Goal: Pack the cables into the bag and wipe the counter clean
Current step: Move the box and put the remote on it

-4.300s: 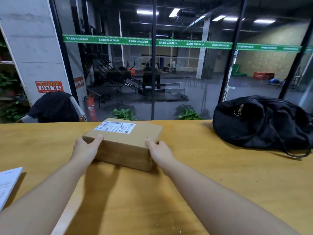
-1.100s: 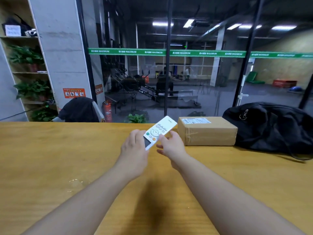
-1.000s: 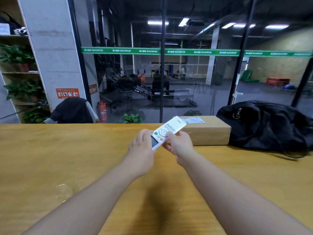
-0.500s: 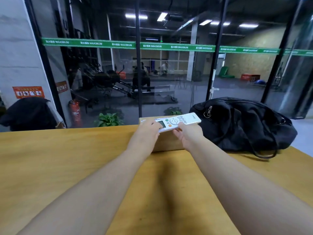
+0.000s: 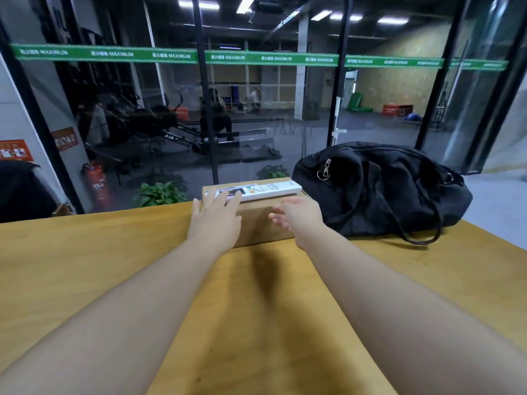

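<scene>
Both hands have let go of the remote (image 5: 258,191), now flat on the box (image 5: 265,223). Near bench (image 5: 85,266) bare. Left hand (image 5: 214,220) open, fingers (image 5: 228,198) on the remote's end; right hand (image 5: 299,215) open, empty. Black bag (image 5: 382,189) slumped, closed, beside the box at the bench's far edge

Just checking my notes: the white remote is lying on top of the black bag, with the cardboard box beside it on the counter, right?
Not quite. The head view shows the white remote lying on top of the cardboard box; the black bag sits beside the box on the counter.
</scene>
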The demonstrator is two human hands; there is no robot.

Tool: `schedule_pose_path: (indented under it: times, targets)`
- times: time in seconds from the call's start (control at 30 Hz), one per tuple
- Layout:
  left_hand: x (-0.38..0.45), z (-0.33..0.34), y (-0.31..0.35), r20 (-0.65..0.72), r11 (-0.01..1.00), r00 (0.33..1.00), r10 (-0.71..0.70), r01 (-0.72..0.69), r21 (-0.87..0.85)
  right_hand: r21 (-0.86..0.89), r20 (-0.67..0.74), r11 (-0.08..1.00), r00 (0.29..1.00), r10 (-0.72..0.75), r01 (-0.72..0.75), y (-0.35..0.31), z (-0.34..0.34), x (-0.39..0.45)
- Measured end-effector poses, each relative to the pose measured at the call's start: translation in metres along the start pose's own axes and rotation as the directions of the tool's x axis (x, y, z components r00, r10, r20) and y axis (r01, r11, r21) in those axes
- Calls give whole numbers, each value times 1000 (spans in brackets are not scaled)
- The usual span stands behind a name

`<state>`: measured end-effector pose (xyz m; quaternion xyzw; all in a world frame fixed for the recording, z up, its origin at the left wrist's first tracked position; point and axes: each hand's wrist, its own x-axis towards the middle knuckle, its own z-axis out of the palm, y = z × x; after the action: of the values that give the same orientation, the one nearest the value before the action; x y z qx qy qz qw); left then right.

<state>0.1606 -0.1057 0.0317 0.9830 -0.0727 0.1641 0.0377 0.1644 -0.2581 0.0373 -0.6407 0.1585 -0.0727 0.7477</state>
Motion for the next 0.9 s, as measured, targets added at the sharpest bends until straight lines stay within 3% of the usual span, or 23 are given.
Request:
schedule_pose_path:
  times: [0.13, 0.3, 0.4, 0.57, 0.77, 0.9]
  targets:
    - [-29, -3, 14, 25, 996, 999, 25, -22, -88, -213, -3, 973, 996, -93, 90, 6, -23, -25]
    - [-82, -26, 48, -75, 960, 983, 167, -179, -214, -589, 65, 768, 962, -265, 251, 0, -60, -80]
    - [-117, -39, 71, -93, 924, 969, 227, -245, -293, -672, 96, 686, 951, -293, 280, 0, -89, -115]
    - [-167, -50, 103, -14, 880, 966, 257, -240, -411, -776, 104, 572, 949, -299, 265, 5, -140, -169]
    - [-220, -62, 126, 89, 902, 949, 302, -254, -349, -817, 42, 526, 935, -353, 236, 16, -201, -223]
    - [-258, -68, 127, 118, 887, 898, 424, -385, -256, -844, 100, 465, 931, -351, 266, 29, -242, -255]
